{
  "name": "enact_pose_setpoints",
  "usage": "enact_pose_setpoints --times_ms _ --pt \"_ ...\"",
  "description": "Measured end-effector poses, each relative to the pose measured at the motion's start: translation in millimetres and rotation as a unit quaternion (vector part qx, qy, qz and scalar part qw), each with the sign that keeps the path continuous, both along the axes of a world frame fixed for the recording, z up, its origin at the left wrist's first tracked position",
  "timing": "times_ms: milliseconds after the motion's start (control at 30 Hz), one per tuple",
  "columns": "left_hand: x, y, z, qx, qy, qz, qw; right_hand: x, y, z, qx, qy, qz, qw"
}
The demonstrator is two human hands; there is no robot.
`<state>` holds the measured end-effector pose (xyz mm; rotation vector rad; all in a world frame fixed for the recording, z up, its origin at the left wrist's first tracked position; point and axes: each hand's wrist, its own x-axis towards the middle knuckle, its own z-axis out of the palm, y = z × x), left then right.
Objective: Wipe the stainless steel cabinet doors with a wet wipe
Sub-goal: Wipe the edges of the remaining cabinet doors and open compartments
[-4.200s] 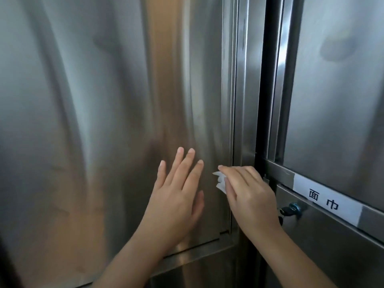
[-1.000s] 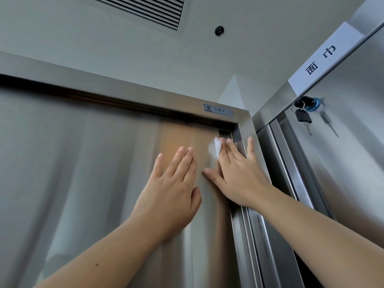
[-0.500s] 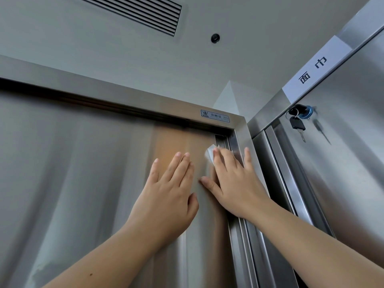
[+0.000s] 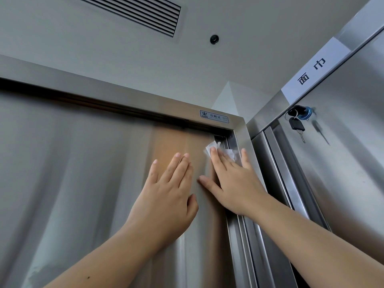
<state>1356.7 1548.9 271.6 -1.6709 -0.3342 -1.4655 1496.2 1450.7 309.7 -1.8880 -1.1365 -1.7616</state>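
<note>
A tall stainless steel cabinet door (image 4: 83, 183) fills the left and middle of the head view. My right hand (image 4: 232, 183) lies flat with straight fingers at the door's top right corner, pressing a white wet wipe (image 4: 213, 147) against the steel; most of the wipe is hidden under the fingers. My left hand (image 4: 168, 196) rests flat on the door just left of the right hand, fingers straight, nothing in it. A second steel cabinet door (image 4: 342, 173) stands at the right.
The door frame (image 4: 124, 96) with a small sticker (image 4: 214, 116) runs above the hands. On the right cabinet a key (image 4: 297, 125) hangs from a blue lock, under a white label (image 4: 311, 69). A ceiling vent (image 4: 141, 11) is overhead.
Since 4.2 s ago both hands have moved from the door's lower part up to its top right corner. In the last second the hands have hardly shifted, and more of the wipe now shows past the fingertips.
</note>
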Motion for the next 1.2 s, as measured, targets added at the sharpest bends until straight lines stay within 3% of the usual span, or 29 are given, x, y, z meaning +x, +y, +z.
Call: enact_pose_setpoints --times_ms 533,1200 --pt "1.2 2.4 0.4 0.001 0.002 -0.008 1.000 1.2 -14.1 5.3 -0.016 -0.035 -0.064 0.997" --pt "0.9 1.2 0.1 0.008 -0.001 -0.012 1.000 -0.6 -3.2 35.0 0.010 0.037 -0.038 0.999"
